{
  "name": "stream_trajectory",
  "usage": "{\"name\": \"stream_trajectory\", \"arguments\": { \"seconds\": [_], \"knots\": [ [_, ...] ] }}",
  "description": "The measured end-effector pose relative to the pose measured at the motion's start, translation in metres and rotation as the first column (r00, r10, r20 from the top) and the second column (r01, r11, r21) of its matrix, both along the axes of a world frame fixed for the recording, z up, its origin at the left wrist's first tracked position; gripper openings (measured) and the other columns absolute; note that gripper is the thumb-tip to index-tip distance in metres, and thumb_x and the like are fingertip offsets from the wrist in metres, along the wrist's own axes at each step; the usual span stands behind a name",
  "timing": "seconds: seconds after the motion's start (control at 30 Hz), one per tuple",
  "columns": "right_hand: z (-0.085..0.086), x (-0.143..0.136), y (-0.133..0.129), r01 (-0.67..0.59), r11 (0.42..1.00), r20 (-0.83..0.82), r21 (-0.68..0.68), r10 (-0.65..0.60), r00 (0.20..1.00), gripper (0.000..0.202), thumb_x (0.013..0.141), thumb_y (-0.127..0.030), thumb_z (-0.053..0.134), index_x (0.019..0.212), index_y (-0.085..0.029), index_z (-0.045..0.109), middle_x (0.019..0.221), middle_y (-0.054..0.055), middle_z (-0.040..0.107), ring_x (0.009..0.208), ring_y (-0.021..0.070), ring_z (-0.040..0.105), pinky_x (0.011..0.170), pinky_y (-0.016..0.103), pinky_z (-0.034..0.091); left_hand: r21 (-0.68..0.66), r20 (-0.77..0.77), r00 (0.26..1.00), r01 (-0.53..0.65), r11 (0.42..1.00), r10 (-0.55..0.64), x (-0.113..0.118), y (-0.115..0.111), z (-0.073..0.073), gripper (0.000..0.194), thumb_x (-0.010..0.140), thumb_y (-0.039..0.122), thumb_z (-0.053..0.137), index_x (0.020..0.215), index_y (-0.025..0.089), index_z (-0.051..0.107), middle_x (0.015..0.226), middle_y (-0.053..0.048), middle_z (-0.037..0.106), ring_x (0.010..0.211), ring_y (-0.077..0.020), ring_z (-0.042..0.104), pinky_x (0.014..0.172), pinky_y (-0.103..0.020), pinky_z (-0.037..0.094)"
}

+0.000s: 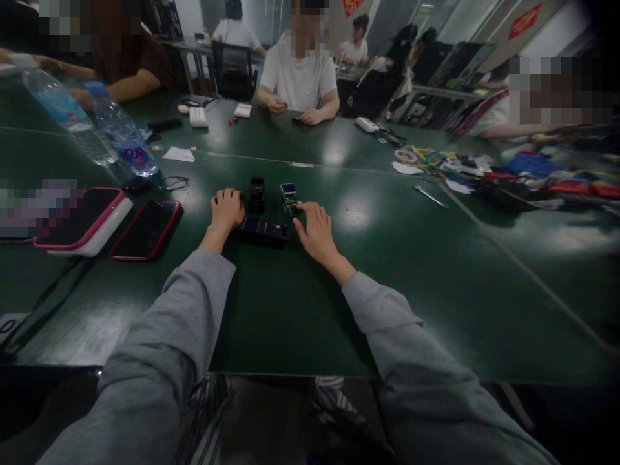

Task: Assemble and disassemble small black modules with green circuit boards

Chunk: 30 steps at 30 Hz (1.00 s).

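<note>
A black handheld device (264, 230) with a small screen and keys lies on the green table between my hands. Behind it are a black, box-like piece (256, 195) and a small gadget (290, 199) with a screen and a bare circuit board. My left hand (227, 212) rests palm down at the left end of the handheld device, fingers apart and slightly bent, with nothing visible in them. On the other side, my right hand (317, 234) has its fingers stretched out, and the index fingertip is at the gadget's lower right edge.
Left of my hands lie a red-edged phone (146, 230), a pink-edged tablet (81, 218) and two water bottles (124, 132). To the right are a wrench (431, 196) and a heap of cables (508, 174). A person in white (301, 74) sits opposite.
</note>
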State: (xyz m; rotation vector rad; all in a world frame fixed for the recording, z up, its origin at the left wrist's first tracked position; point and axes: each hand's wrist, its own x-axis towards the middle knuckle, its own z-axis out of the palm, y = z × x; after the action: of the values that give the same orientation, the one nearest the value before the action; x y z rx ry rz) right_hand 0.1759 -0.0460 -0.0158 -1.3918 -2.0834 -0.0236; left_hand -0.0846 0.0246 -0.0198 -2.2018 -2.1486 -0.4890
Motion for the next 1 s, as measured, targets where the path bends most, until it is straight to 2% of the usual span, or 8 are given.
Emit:
{"name": "stream_trajectory", "arguments": {
  "seconds": [0.1, 0.27, 0.37, 0.47, 0.57, 0.67, 0.8, 1.0],
  "knots": [
    [0.000, 0.001, 0.000, 0.012, 0.999, -0.018, 0.037, -0.012, 1.000, 0.045, 0.107, -0.046, 0.035, 0.142, -0.021, 0.047, 0.146, 0.014, 0.053, 0.135, 0.0316, 0.048, 0.106, 0.052, 0.045, -0.003, 0.009, 1.000, -0.001, 1.000, 0.001, 0.000, -0.001, 0.001, 0.044, 0.100, 0.025, 0.039, 0.139, 0.017, 0.057, 0.149, -0.015, 0.053, 0.137, -0.0367, 0.043, 0.112, -0.054, 0.037],
    [-0.003, 0.001, 0.000, -0.093, 0.995, 0.070, -0.021, 0.094, 0.993, 0.052, 0.106, -0.040, 0.038, 0.156, -0.025, 0.033, 0.163, 0.008, 0.039, 0.150, 0.0273, 0.034, 0.119, 0.052, 0.035, -0.005, 0.023, 1.000, 0.004, 1.000, -0.004, 0.000, -0.001, 0.001, 0.044, 0.099, 0.025, 0.039, 0.139, 0.016, 0.057, 0.150, -0.016, 0.052, 0.137, -0.0372, 0.042, 0.112, -0.055, 0.037],
    [-0.004, 0.001, 0.000, -0.097, 0.994, 0.121, -0.058, 0.104, 0.987, 0.051, 0.105, -0.036, 0.039, 0.155, -0.025, 0.036, 0.163, 0.007, 0.039, 0.152, 0.0280, 0.030, 0.121, 0.053, 0.032, -0.009, 0.021, 1.000, 0.006, 1.000, -0.006, 0.000, -0.001, 0.001, 0.045, 0.099, 0.025, 0.039, 0.139, 0.016, 0.057, 0.150, -0.016, 0.052, 0.137, -0.0374, 0.042, 0.112, -0.055, 0.037],
    [-0.003, -0.001, 0.000, -0.080, 0.997, 0.113, -0.024, 0.082, 0.990, 0.044, 0.104, -0.033, 0.043, 0.147, -0.023, 0.047, 0.156, 0.009, 0.047, 0.147, 0.0311, 0.036, 0.116, 0.054, 0.037, -0.006, 0.014, 1.000, 0.007, 1.000, -0.006, 0.000, 0.000, 0.001, 0.045, 0.100, 0.025, 0.039, 0.140, 0.016, 0.057, 0.150, -0.016, 0.051, 0.137, -0.0375, 0.042, 0.112, -0.055, 0.037],
    [0.002, -0.001, -0.001, -0.035, 0.999, 0.045, 0.034, 0.033, 0.998, 0.029, 0.103, -0.030, 0.044, 0.126, -0.022, 0.059, 0.135, 0.011, 0.061, 0.131, 0.0318, 0.048, 0.105, 0.051, 0.044, -0.017, 0.006, 1.000, 0.005, 1.000, -0.005, 0.000, 0.001, 0.000, 0.045, 0.099, 0.025, 0.039, 0.140, 0.016, 0.056, 0.151, -0.016, 0.051, 0.138, -0.0374, 0.042, 0.112, -0.054, 0.037],
    [0.005, 0.000, -0.001, 0.031, 0.996, -0.049, 0.084, -0.027, 0.998, 0.024, 0.102, -0.025, 0.042, 0.113, -0.020, 0.062, 0.116, 0.012, 0.064, 0.117, 0.0297, 0.054, 0.098, 0.049, 0.048, -0.022, -0.002, 1.000, 0.000, 1.000, 0.000, -0.001, 0.002, 0.000, 0.045, 0.100, 0.025, 0.039, 0.141, 0.017, 0.056, 0.151, -0.016, 0.051, 0.138, -0.0375, 0.042, 0.112, -0.054, 0.037],
    [0.001, 0.003, 0.001, 0.064, 0.993, -0.070, 0.099, -0.058, 0.996, 0.035, 0.099, -0.031, 0.049, 0.131, -0.018, 0.056, 0.129, 0.016, 0.057, 0.124, 0.0333, 0.049, 0.103, 0.055, 0.048, -0.010, -0.004, 1.000, 0.005, 1.000, -0.005, 0.000, 0.001, 0.000, 0.046, 0.100, 0.026, 0.038, 0.141, 0.015, 0.056, 0.150, -0.016, 0.052, 0.137, -0.0374, 0.043, 0.111, -0.054, 0.038],
    [-0.007, 0.004, 0.006, 0.047, 0.998, -0.058, -0.039, -0.049, 0.997, 0.054, 0.097, -0.031, 0.050, 0.148, -0.014, 0.043, 0.134, 0.020, 0.055, 0.125, 0.0359, 0.053, 0.105, 0.058, 0.050, -0.019, 0.007, 1.000, 0.002, 1.000, -0.002, 0.001, 0.000, 0.001, 0.046, 0.100, 0.026, 0.038, 0.140, 0.014, 0.057, 0.150, -0.017, 0.052, 0.138, -0.0380, 0.042, 0.112, -0.055, 0.037]
  ]
}}
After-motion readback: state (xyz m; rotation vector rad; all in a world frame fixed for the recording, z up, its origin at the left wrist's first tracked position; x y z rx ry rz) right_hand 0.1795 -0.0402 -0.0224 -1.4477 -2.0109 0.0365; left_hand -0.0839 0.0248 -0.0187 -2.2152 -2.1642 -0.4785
